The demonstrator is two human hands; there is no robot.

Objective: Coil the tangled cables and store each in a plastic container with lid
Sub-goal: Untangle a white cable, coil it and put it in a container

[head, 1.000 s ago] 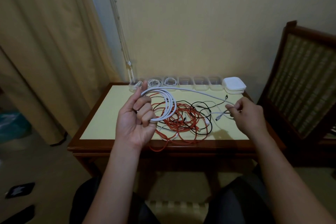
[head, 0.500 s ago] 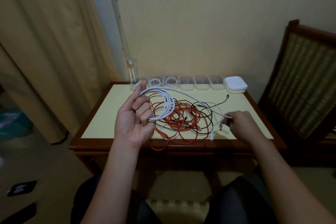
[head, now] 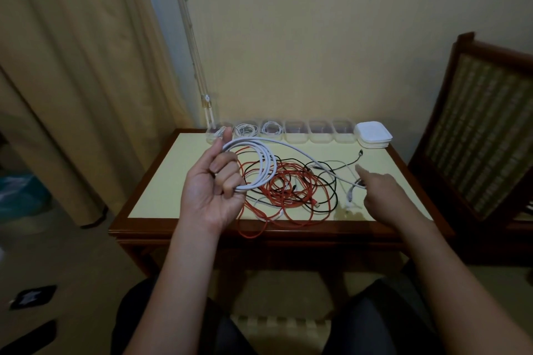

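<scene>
Nearest, a seated person's knees in dark trousers, with both forearms reaching over the near edge of a wooden bench (head: 161, 181) with a pale yellow top. The left hand (head: 215, 181) is raised above the bench, palm toward the viewer, its fingers (head: 227, 179) curled tight round several loops of a white cable (head: 264, 161), the thumb pressed on top so the coil keeps its shape. From the coil one strand runs right and down to the right hand (head: 380, 190), which is low over the bench; the forefinger sticks out straight and the other fingers seem to pinch the strand just short of its dangling plug, probably to keep it taut and out of the heap while the last length is wound on. Beneath and between the hands lies a tangle (head: 291, 190) of red, black and thin pale cables, not yet sorted. Along the far edge stands a row of clear containers (head: 294, 132): the three on the left each hold a coiled cable, the three on the right look empty. A stack of white lids (head: 373, 135) sits at the right end of the row, ready to hand. Beyond are a plain wall, a curtain at left and a chair (head: 476, 130) at right.
</scene>
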